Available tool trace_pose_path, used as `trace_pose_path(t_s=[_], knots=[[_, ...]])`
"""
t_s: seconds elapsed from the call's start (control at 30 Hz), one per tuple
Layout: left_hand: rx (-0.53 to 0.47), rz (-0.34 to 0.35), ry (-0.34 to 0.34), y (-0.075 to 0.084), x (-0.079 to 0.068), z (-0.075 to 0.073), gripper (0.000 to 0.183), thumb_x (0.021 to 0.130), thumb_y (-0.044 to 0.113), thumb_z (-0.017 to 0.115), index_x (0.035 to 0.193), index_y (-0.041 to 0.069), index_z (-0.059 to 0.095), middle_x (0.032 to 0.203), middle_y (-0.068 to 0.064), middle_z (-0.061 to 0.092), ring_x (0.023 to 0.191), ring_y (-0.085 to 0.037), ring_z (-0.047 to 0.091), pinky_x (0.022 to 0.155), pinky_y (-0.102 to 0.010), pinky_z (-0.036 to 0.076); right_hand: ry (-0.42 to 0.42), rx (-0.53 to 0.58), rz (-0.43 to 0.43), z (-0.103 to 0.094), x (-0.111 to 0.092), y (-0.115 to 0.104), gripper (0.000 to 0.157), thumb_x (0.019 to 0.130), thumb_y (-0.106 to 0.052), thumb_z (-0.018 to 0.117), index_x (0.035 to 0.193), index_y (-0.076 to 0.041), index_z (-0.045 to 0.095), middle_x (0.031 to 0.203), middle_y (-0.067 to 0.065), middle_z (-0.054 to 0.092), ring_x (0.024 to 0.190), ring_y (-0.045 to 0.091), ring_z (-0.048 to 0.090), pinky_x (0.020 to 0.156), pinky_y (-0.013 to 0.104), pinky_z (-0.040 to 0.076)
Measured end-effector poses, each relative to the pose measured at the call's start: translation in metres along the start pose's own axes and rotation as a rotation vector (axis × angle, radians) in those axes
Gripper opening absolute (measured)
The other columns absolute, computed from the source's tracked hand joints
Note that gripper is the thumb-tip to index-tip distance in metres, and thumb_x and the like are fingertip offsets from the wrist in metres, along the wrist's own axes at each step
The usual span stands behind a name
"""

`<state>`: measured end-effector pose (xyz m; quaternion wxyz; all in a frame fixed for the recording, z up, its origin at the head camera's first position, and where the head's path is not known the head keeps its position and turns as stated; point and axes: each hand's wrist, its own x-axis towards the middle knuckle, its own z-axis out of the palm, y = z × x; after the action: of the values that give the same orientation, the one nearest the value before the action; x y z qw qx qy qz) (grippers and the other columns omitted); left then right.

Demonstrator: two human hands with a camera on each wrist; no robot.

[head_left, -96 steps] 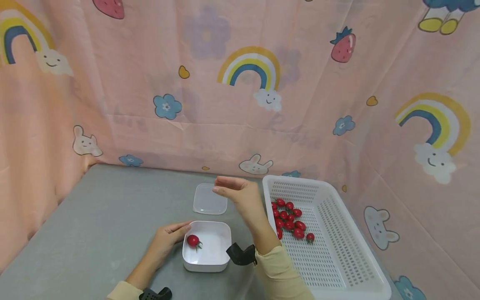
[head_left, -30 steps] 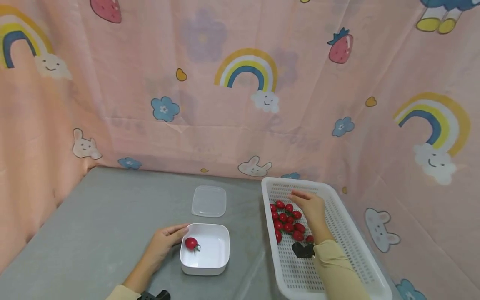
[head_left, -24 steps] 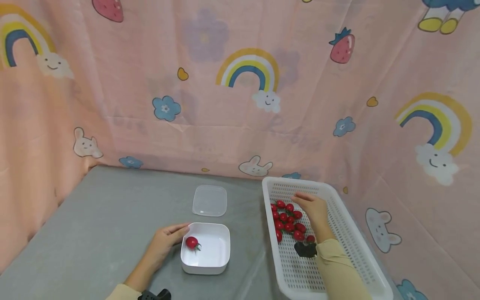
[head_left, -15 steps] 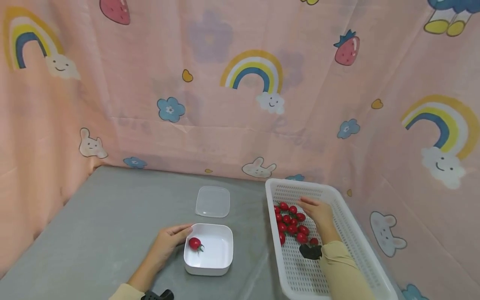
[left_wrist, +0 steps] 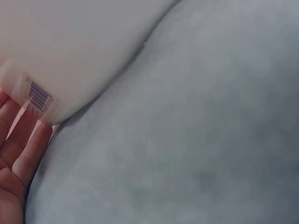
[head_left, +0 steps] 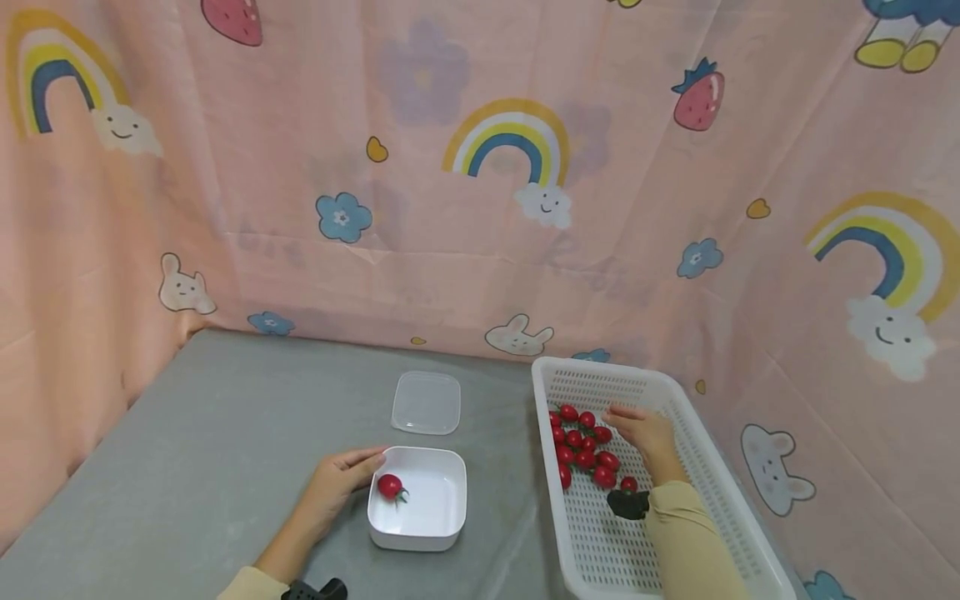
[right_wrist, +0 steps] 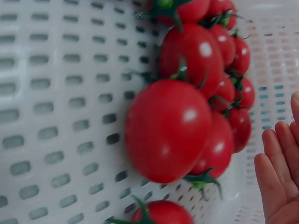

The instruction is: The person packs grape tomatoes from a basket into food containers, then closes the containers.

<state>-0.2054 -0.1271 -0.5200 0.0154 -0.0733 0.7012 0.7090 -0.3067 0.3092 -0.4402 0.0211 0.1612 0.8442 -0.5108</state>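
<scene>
At far left, a pink patterned curtain [head_left: 82, 250] is hanging behind and around a grey worktop [head_left: 217, 467]. Next, the left hand [head_left: 333, 485] is reaching in from below; its grip is holding the white box [head_left: 431, 500] at the upper left corner, the thumb lying at the rim and the fingers pressing on the outer wall, beside a barcode label [left_wrist: 39, 97]. Inside the box, 1 red tomato [head_left: 389, 486] is resting near the left wall. Behind the box, a clear lid [head_left: 427, 403] is lying flat. At right, a white basket [head_left: 603, 554] is carrying a cluster of red tomatoes [head_left: 584, 459] along its left side, 1 of them lying slightly apart at the lower right. Just right of the cluster, the right hand [head_left: 648, 437] is hovering within the basket; its grip is standing unclosed, the fingers extending straight. A black wrist mount [head_left: 627, 504] is sitting near a cream sleeve [head_left: 690, 537].
</scene>
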Motion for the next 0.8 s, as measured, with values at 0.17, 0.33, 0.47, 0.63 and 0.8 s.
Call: trace_pose_path(t_s=[0.17, 0.33, 0.47, 0.63, 0.8], knots=[[0.019, 0.001, 0.000, 0.001, -0.001, 0.000, 0.035, 0.091, 0.023, 0.071, 0.116, -0.001, 0.072, 0.119, -0.014, 0.072, 0.095, -0.004, 0.067, 0.082, -0.021, 0.054, -0.047, 0.002, -0.013, 0.001, 0.003, 0.006, 0.056, 0.095, -0.020, 0.065, 0.141, 0.008, 0.049, 0.149, 0.026, 0.045, 0.139, 0.040, 0.043, 0.113, 0.047, 0.038], [0.013, -0.006, -0.003, 0.000, 0.000, -0.001, 0.035, 0.091, 0.023, 0.071, 0.117, 0.000, 0.071, 0.120, -0.014, 0.072, 0.095, -0.005, 0.068, 0.083, -0.022, 0.054, -0.048, -0.037, -0.024, 0.003, 0.010, 0.014, 0.055, 0.095, -0.019, 0.065, 0.140, 0.008, 0.050, 0.148, 0.026, 0.045, 0.139, 0.042, 0.042, 0.115, 0.050, 0.036], [-0.003, -0.010, -0.009, -0.001, 0.001, -0.001, 0.035, 0.091, 0.022, 0.071, 0.117, -0.001, 0.071, 0.120, -0.014, 0.072, 0.094, -0.005, 0.068, 0.084, -0.022, 0.053, -0.034, -0.061, -0.017, 0.004, 0.013, 0.018, 0.055, 0.094, -0.018, 0.067, 0.139, 0.007, 0.051, 0.146, 0.026, 0.046, 0.138, 0.043, 0.043, 0.114, 0.052, 0.036], [-0.004, -0.011, -0.010, 0.000, 0.001, -0.001, 0.035, 0.090, 0.022, 0.072, 0.117, -0.001, 0.072, 0.119, -0.014, 0.072, 0.092, -0.005, 0.068, 0.083, -0.022, 0.054, -0.033, -0.074, -0.023, 0.004, 0.015, 0.021, 0.055, 0.093, -0.018, 0.067, 0.139, 0.008, 0.051, 0.145, 0.027, 0.046, 0.138, 0.044, 0.043, 0.114, 0.053, 0.036], [0.016, -0.008, -0.008, 0.001, 0.000, -0.001, 0.035, 0.091, 0.024, 0.071, 0.117, 0.000, 0.072, 0.120, -0.013, 0.072, 0.094, -0.007, 0.069, 0.083, -0.023, 0.054, -0.025, -0.137, -0.026, 0.004, 0.014, 0.023, 0.055, 0.092, -0.020, 0.067, 0.137, 0.008, 0.053, 0.144, 0.028, 0.048, 0.138, 0.046, 0.042, 0.115, 0.057, 0.032]])
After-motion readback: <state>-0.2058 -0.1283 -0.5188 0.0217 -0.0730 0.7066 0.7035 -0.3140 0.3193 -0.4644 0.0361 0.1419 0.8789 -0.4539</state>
